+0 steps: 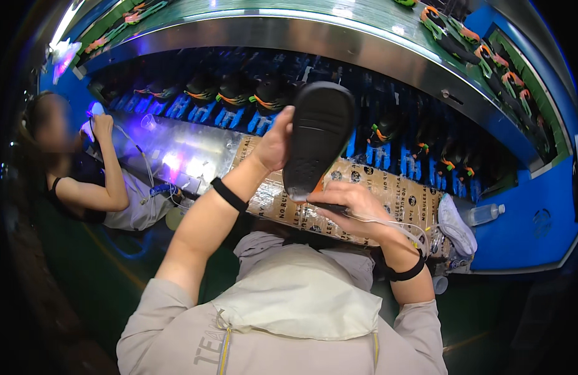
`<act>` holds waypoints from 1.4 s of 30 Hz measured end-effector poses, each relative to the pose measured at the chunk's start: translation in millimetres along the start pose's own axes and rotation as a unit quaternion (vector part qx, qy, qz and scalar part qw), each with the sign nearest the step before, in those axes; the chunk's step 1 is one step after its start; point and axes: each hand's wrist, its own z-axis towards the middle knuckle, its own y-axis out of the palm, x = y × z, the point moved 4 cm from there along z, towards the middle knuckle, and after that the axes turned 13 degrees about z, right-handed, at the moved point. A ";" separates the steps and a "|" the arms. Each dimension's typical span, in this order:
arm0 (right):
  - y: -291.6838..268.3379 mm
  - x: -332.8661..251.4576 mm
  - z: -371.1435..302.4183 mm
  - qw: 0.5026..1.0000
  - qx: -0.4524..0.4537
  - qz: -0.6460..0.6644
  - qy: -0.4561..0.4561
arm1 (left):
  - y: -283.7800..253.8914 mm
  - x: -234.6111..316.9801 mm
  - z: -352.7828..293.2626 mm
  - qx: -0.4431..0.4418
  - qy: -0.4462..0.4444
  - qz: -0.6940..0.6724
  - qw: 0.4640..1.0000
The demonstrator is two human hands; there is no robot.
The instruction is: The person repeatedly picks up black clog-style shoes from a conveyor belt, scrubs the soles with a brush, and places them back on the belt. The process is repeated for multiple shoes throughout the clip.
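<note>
A black shoe (pixel 320 128) is held up with its flat underside toward me, its toe end at the top. Orange shows at the edge of its heel end. My left hand (pixel 277 142) is closed around its left side. Low at the heel end, my right hand (pixel 354 206) is closed on a slim dark tool (pixel 329 207). A thin clear tube (pixel 389 221) runs from this hand back along the right wrist. The tool's tip is close to the heel; whether it touches, I cannot tell.
Printed brown cardboard (pixel 279 203) covers the ledge. Behind it, black shoes (pixel 271 92) stand on blue supports. A white shoe-shaped piece (pixel 456 225) and a clear bottle (pixel 487 214) lie at right. Further shoes (pixel 454 37) ride a green belt above. A co-worker (pixel 95 169) sits at left.
</note>
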 end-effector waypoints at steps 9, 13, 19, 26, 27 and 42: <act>-1.9 5.9 6.0 0.998 0.000 -0.052 -0.036 | 46.3 5.3 38.1 -0.102 -0.195 0.377 0.899; -1.3 9.2 4.7 0.993 -0.031 -0.115 -0.013 | 66.7 18.3 36.4 -0.163 -0.192 0.474 0.844; -7.6 -0.4 1.2 0.999 -0.034 -0.027 -0.023 | 17.9 -1.5 31.5 -0.056 -0.209 0.438 0.873; -12.2 58.1 -55.7 0.923 0.310 0.212 0.088 | -68.5 -24.4 -65.4 -0.023 0.022 -0.169 0.985; -9.2 70.5 -62.9 0.909 0.330 0.234 0.096 | -75.2 -35.5 -86.9 -0.044 -0.050 -0.177 0.982; 14.0 104.7 -5.6 0.870 0.400 0.235 0.167 | 24.3 -136.2 -137.5 0.046 -0.193 -0.370 0.908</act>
